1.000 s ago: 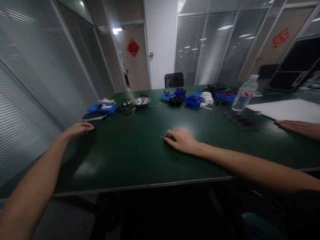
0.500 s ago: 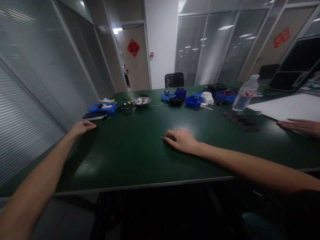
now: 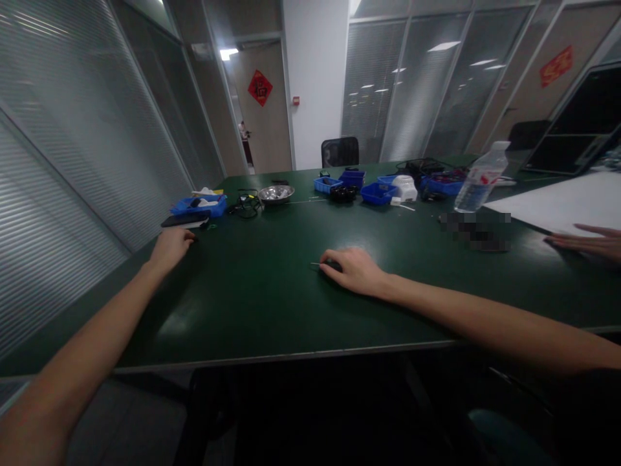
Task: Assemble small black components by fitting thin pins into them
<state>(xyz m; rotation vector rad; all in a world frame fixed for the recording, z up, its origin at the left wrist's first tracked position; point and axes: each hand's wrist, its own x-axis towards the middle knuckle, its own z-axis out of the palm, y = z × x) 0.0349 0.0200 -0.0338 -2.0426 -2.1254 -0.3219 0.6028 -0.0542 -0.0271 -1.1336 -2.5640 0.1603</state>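
Note:
My right hand [image 3: 356, 268] rests on the green table [image 3: 252, 285], its thumb and forefinger pinched on a thin, shiny metal piece [image 3: 315, 264]. Only the slim tip of that piece juts out to the left of the fingertips; the rest is hidden. Farther left, my left hand [image 3: 171, 247] is at the tabletop with its fingers drawn together. Something small and dark may be at those fingertips, too small to name. Just beyond the left hand lie a dark flat case [image 3: 182, 221] and a blue tray [image 3: 198, 205] with papers.
Toward the back stand a round metal dish [image 3: 275, 194], a coil of cable [image 3: 247, 205], blue bins [image 3: 378, 193] and a white container [image 3: 405, 188]. A water bottle [image 3: 482, 178] stands at right, near another person's hand [image 3: 589, 243] on a white sheet [image 3: 563, 204].
My left hand has shifted a little to the right and its wrist has turned, so its back shows more. The right hand has hardly moved.

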